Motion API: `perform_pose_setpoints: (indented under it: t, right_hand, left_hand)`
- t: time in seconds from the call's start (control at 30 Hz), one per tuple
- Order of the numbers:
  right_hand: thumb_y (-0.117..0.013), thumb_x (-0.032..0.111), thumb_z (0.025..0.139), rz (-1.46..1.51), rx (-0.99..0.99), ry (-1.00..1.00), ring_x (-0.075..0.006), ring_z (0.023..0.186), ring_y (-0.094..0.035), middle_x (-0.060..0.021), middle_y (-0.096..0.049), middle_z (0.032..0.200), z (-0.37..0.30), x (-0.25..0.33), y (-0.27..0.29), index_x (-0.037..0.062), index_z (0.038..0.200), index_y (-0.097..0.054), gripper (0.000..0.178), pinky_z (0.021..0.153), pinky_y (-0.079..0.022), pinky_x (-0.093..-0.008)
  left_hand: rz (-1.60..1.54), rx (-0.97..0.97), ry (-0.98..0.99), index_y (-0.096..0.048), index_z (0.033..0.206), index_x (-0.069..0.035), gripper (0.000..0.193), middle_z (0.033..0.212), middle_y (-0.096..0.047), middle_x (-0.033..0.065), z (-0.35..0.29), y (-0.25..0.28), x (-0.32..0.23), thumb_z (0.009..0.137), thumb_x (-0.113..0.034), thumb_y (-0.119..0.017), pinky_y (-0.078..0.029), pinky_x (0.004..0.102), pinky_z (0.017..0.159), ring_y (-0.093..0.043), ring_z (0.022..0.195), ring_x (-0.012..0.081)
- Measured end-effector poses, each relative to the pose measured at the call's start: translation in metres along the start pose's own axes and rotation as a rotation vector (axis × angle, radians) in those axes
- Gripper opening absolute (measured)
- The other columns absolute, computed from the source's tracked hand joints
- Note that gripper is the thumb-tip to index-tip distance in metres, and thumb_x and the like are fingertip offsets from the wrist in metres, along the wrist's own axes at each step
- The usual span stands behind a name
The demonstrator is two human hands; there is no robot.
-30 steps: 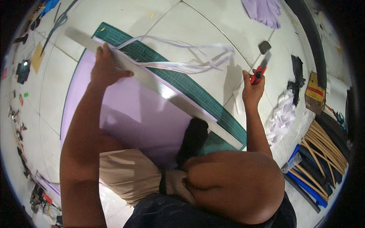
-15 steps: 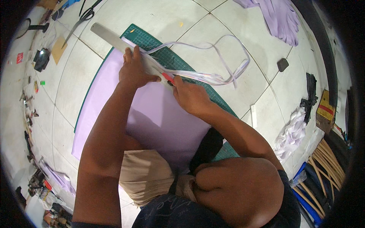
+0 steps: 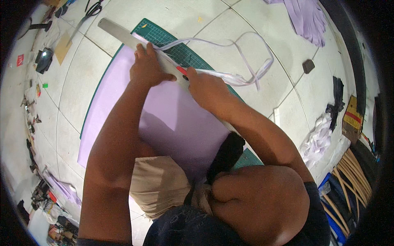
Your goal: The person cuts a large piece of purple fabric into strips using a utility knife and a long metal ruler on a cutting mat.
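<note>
My left hand (image 3: 147, 67) lies with spread fingers on a long metal ruler (image 3: 117, 33), pressing it onto lilac fabric (image 3: 176, 112). A red-handled cutter (image 3: 182, 71) is in my right hand (image 3: 207, 88), against the ruler's far edge; its blade tip is too small to make out. Under the fabric is a green cutting mat (image 3: 191, 57), showing along the far side. Thin, pale lilac fabric strips (image 3: 240, 79) trail from the cut edge across the mat and loop onto the floor on the right.
White floor tiles (image 3: 164, 20) surround the mat. Large scissors (image 3: 88, 16) lie at the far left, a dark block (image 3: 308, 66) at the right. Lilac fabric pieces (image 3: 305, 20) lie far right, wooden sticks (image 3: 353, 176) near right. My bent knee (image 3: 262, 201) is close to the mat.
The whole view has shifted slightly, moving the mat up in the picture. My right hand with the cutter has moved a little farther away along the ruler; my left hand still presses the ruler.
</note>
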State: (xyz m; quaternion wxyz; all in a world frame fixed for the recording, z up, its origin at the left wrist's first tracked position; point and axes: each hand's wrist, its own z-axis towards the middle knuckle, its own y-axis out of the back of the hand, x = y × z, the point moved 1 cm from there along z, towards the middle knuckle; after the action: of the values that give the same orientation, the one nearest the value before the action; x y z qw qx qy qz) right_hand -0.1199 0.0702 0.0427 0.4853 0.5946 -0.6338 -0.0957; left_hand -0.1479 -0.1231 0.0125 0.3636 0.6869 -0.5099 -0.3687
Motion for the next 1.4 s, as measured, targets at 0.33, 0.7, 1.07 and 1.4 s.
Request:
perform_pose_setpoints:
  t: [0.33, 0.7, 1.07, 1.4]
  right_hand:
    - [-0.044, 0.016, 0.101, -0.042, 0.27, -0.241, -0.0465, 0.089, -0.07, -0.0268, -0.07, 0.093, -0.14, -0.088, -0.016, 0.0016, 0.117, -0.046, 0.021, 0.075, -0.053, -0.0596]
    - [-0.045, 0.019, 0.102, -0.205, 0.578, -0.71, -0.0441, 0.093, -0.07, -0.0249, -0.067, 0.109, -0.343, -0.218, -0.066, 0.0093, 0.12, -0.045, 0.021, 0.079, -0.056, -0.0552]
    - [-0.08, 0.031, 0.088, 0.137, -0.288, -0.478, -0.025, 0.079, -0.062, -0.0145, -0.064, 0.087, -0.234, -0.168, -0.062, 0.004, 0.113, -0.056, 0.043, 0.074, -0.05, -0.0394]
    - [-0.077, 0.017, 0.088, 0.667, -0.774, -0.539, -0.0122, 0.079, -0.059, -0.0037, -0.066, 0.086, -0.165, -0.24, 0.023, 0.0033, 0.092, -0.06, 0.022, 0.075, -0.05, -0.0299]
  left_hand:
    - [0.071, -0.054, -0.092, -0.018, 0.154, 0.01, 0.147, 0.152, -0.028, 0.0373, 0.01, -0.011, 0.004, 0.05, -0.061, -0.094, -0.047, 0.0481, 0.11, -0.044, 0.137, 0.0492]
    - [0.005, -0.079, -0.103, -0.02, 0.155, 0.008, 0.14, 0.155, -0.025, 0.036, 0.01, -0.013, 0.011, 0.052, -0.048, -0.097, -0.052, 0.0451, 0.105, -0.053, 0.132, 0.0439]
    - [-0.055, -0.083, -0.109, -0.018, 0.156, 0.005, 0.142, 0.157, -0.021, 0.0366, 0.005, -0.009, 0.014, 0.052, -0.048, -0.098, -0.052, 0.0448, 0.106, -0.052, 0.133, 0.0439]
    - [-0.097, -0.072, -0.118, -0.011, 0.155, 0.01, 0.148, 0.158, -0.023, 0.0319, -0.001, -0.008, 0.021, 0.053, -0.053, -0.097, -0.049, 0.0457, 0.108, -0.045, 0.139, 0.0432]
